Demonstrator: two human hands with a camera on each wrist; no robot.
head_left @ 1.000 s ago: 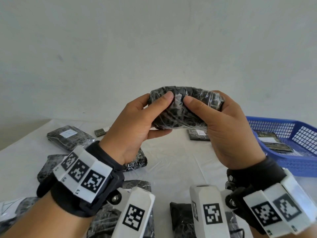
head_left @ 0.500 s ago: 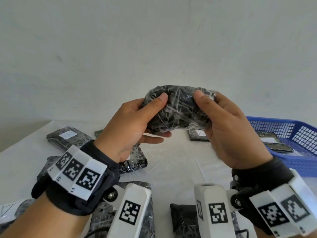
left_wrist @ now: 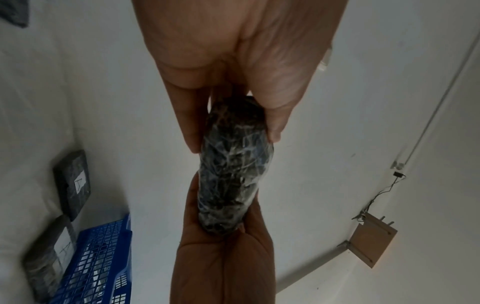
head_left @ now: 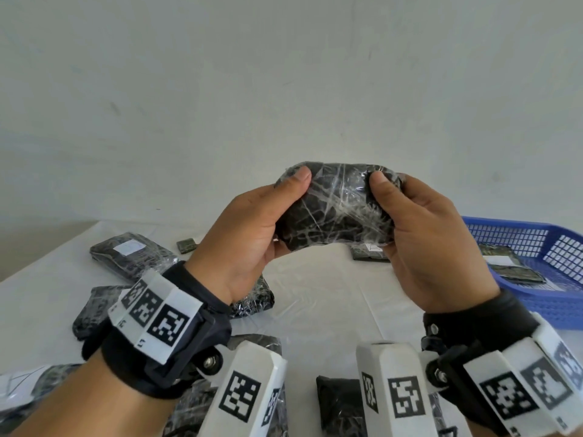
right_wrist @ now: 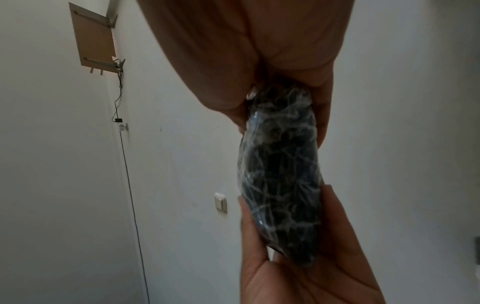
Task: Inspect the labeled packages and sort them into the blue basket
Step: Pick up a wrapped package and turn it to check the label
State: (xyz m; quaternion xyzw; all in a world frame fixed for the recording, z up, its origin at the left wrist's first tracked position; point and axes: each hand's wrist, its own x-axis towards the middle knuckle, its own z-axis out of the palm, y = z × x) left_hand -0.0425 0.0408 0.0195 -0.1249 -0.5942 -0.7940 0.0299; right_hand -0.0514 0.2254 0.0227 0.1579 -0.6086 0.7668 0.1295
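A black package wrapped in clear film (head_left: 339, 209) (left_wrist: 233, 168) (right_wrist: 280, 176) is held up in the air in front of the wall. My left hand (head_left: 252, 234) grips its left end, thumb on the near face. My right hand (head_left: 422, 234) grips its right end the same way. No label shows on the side facing me. The blue basket (head_left: 555, 247) (left_wrist: 96, 265) sits on the table at the right with labeled packages (head_left: 511, 266) inside.
Several more wrapped black packages lie on the white table: one with a white label (head_left: 132, 257) at far left, one (head_left: 369, 252) behind the held package, others (head_left: 340, 405) near the front edge. A small dark square (head_left: 186, 246) lies at the back.
Both hands have turned the package and spread toward its ends; my thumbs sit farther apart now. The package stays held at about the same height.
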